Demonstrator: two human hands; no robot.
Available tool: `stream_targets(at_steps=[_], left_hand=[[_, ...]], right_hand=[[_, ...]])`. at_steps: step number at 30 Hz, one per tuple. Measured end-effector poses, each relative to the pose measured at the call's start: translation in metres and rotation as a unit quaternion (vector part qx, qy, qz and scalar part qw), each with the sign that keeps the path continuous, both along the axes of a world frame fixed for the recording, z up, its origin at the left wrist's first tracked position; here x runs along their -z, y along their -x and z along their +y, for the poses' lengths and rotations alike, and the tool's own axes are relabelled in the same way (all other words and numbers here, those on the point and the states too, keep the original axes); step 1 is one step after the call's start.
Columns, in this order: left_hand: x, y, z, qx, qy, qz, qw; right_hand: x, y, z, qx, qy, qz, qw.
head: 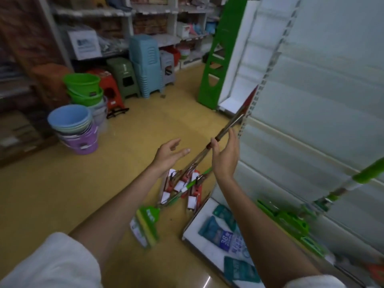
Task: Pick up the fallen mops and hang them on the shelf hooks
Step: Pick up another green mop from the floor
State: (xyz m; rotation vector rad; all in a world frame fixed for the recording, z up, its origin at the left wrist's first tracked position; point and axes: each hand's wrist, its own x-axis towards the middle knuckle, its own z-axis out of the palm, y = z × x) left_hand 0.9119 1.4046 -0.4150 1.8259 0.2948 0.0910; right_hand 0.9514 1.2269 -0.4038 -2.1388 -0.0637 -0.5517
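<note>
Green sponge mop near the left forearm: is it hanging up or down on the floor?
On the floor: the green sponge mop lies with its head on the yellow floor, beside the red mops, on no hook.

The only thing that reads clearly is the number "38", in white on a blue-green packet (220, 235) lying on the white bottom shelf (195, 233) at lower right of the frame; the smaller print beside and under it is too blurred to make out. A white box (84, 41) on the shelving at upper left bears a blue printed mark, unreadable. The green mop head (148, 217) on the floor at lower centre carries white lettering, also blurred. White tags on the red mops (194, 188) above it in the frame show no legible print, nor does the dark label on a green bucket (83, 83) at left
</note>
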Motion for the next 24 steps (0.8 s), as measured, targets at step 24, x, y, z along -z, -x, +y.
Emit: stream_targets(at_steps=[24], left_hand=[[0.218, -0.104, 0.125, -0.103, -0.070, 0.099, 0.987]], right_hand=[[0.234, -0.131, 0.155, -0.108, 0.014, 0.158, 0.981]])
